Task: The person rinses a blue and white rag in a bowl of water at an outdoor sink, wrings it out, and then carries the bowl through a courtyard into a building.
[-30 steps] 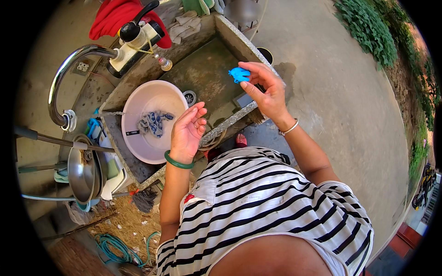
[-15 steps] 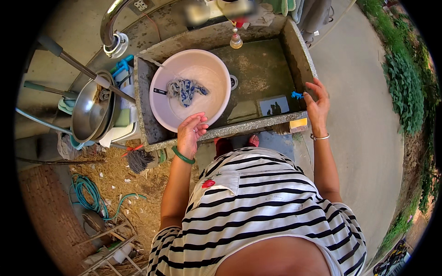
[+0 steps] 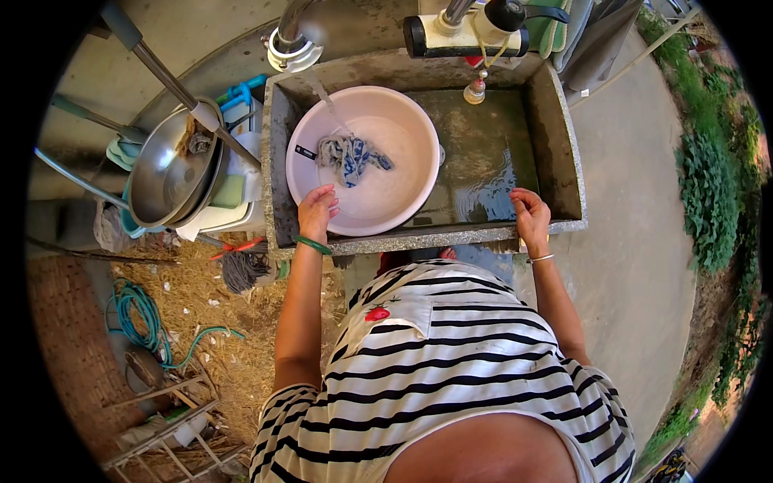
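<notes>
A pale pink basin (image 3: 364, 227) stands in the left part of a stone sink (image 3: 569, 161). Inside it, a grey and blue patterned cloth (image 3: 348, 159) lies in cloudy water, and a thin stream of water runs in from above. My left hand (image 3: 316, 211) is by the basin's front left rim, fingers loosely bent and apart, with nothing visible in them. Over the sink's front edge at the right is my right hand (image 3: 531, 219), its thumb and fingers drawn together. Whatever may be between those fingertips cannot be made out. Ripples spread on the shallow water beside them.
Over the sink's back hang a metal spout (image 3: 291, 50) and a black and white tap fixture (image 3: 467, 34). Large metal pans (image 3: 165, 181) stand left of the sink, with long handles crossing them. A mop head (image 3: 244, 270) and a coiled green hose (image 3: 138, 318) lie lower left.
My right hand has come down and left to the sink's front edge; the small blue thing at its fingertips no longer shows. My view has shifted, and ripples have appeared on the sink water.
</notes>
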`<state>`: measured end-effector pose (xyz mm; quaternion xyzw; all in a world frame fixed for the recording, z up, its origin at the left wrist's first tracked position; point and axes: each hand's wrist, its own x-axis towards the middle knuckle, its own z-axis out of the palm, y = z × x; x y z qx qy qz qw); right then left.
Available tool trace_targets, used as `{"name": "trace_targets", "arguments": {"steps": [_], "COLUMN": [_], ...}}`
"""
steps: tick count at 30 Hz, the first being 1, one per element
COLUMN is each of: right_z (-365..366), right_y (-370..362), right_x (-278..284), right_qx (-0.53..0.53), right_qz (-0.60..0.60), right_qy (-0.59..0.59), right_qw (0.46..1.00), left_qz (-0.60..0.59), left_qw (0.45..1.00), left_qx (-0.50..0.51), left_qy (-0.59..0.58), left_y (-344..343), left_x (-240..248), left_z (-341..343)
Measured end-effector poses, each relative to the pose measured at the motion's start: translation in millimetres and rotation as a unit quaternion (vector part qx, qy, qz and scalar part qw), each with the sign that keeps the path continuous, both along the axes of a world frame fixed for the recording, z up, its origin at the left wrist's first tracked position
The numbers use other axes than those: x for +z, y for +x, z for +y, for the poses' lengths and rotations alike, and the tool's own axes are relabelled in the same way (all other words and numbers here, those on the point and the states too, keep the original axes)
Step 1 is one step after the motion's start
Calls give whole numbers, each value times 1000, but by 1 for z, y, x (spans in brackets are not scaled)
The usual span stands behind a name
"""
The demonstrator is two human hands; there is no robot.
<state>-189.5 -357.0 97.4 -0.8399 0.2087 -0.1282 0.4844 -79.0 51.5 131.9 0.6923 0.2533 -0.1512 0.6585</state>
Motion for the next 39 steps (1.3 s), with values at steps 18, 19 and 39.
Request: {"name": "trace_targets", "arguments": {"steps": [18,19,39], "right_z": [16,16,194], "right_y": [1,3,170], "right_x": [0,-2,53], "right_qx": [-105,-106,184], "right_qz": [101,106,134], "right_qy": [-201,-192,261], "right_qw": [969,970,938], "left_qz": [-62,-100,-78], "left_qw": [832,829,901], "left_qx": [-330,-338,-72], "left_qy": [441,433,-421], "left_y": [111,103,115], "left_x": [-141,-156,5], "left_z": [-22,-25,19]}}
